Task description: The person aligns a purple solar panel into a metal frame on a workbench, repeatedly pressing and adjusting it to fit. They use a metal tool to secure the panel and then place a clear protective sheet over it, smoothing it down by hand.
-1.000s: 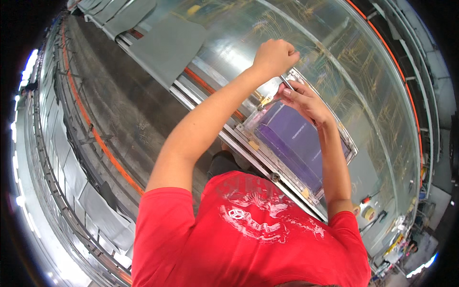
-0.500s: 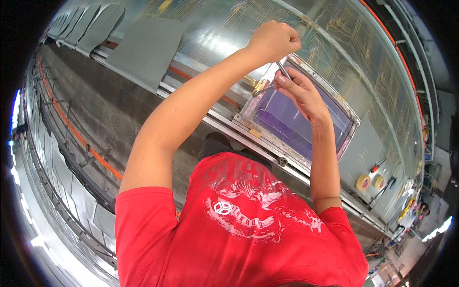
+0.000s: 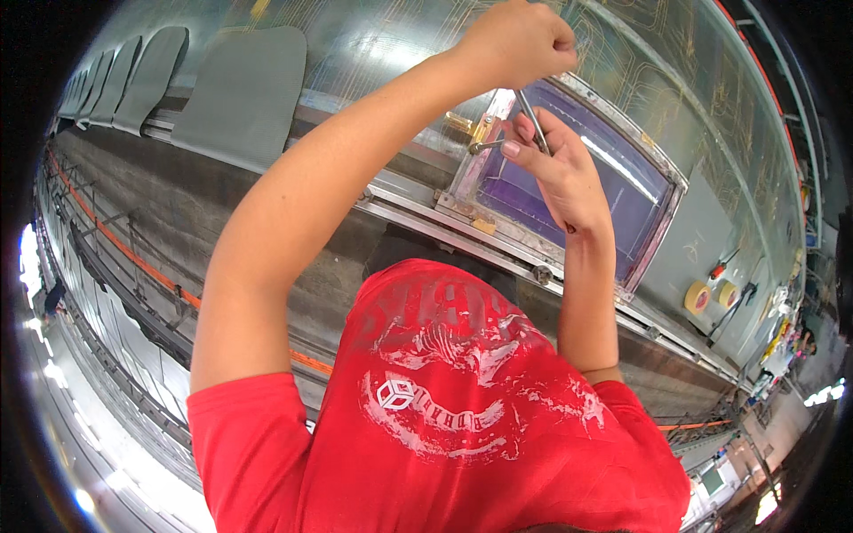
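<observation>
A slim L-shaped metal wrench (image 3: 530, 111) is in my hands, above the left corner of a screen-printing frame (image 3: 653, 247). My left hand (image 3: 520, 46) is closed in a fist around its upper part; the fingers there are partly hidden. Lower down, my right hand (image 3: 569, 173) holds the wrench near its bend with thumb and fingers. The wrench's short arm reaches left to a rounded end (image 3: 476, 148) beside the frame's corner and a brass-coloured fitting (image 3: 461, 123). Purple mesh (image 3: 613, 191) fills the frame, and my right forearm covers part of it.
A metal rail (image 3: 409, 202) runs along the table's near edge. Grey curved sheets (image 3: 244, 98) hang over that edge to the left. To the right lie tape rolls (image 3: 697, 298) and a red-handled tool (image 3: 721, 265). Behind me stretches a rack with an orange strip (image 3: 133, 258).
The view has shifted a little, so the table and frame sit differently in it. Both hands keep hold of the wrench, which stays at the frame's left corner.
</observation>
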Available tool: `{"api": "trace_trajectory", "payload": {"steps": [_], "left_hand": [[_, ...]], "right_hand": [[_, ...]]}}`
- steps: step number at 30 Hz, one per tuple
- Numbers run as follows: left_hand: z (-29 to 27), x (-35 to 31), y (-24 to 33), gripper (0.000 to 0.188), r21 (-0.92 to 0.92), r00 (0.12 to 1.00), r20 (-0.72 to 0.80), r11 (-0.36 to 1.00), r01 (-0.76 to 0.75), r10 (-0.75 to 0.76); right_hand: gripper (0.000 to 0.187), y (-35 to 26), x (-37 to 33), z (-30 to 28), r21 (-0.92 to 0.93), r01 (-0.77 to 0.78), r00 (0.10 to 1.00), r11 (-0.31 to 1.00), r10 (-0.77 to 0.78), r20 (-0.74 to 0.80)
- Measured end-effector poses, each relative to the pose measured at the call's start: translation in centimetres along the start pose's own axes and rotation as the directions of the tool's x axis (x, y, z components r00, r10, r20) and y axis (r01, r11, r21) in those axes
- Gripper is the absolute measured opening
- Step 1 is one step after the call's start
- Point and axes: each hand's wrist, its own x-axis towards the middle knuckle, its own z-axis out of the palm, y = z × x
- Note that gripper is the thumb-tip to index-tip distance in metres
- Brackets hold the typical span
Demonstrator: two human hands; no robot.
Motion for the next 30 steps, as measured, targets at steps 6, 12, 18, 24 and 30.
{"api": "trace_trajectory", "payload": {"steps": [6, 12, 18, 24, 30], "left_hand": [[-0.4, 0.0, -0.3, 0.022, -0.018, 1.0, 0.007, 1.0, -0.008, 0.008], [1.4, 1.5, -0.2, 0.021, -0.084, 0.992, -0.039, 0.989, -0.125, 0.122], [-1.3, 1.1, 0.8, 0.02, -0.001, 0.997, -0.009, 0.997, -0.074, 0.074], [3.5, 3.3, 0.0, 0.018, -0.127, 0.96, 0.032, 0.954, -0.271, 0.277], [0.6, 1.6, 1.3, 0.014, -0.096, 0.976, 0.058, 0.974, -0.205, 0.211]], "right_hand": [[0.02, 0.7, 0.4, -0.2, -0.081, -0.006, 1.0, 0.997, 0.007, 0.008], [0.025, -0.1, 0.1, -1.9, -0.096, -0.075, 0.996, 0.993, 0.07, -0.05], [0.027, 0.0, 0.7, -0.9, -0.147, 0.043, 0.999, 0.988, -0.039, 0.031], [0.019, 2.1, -0.8, 0.5, 0.097, 0.129, 0.957, 0.987, -0.098, -0.275], [0.018, 1.9, -0.8, 1.4, 0.06, 0.078, 0.968, 0.995, -0.061, -0.243]]}}
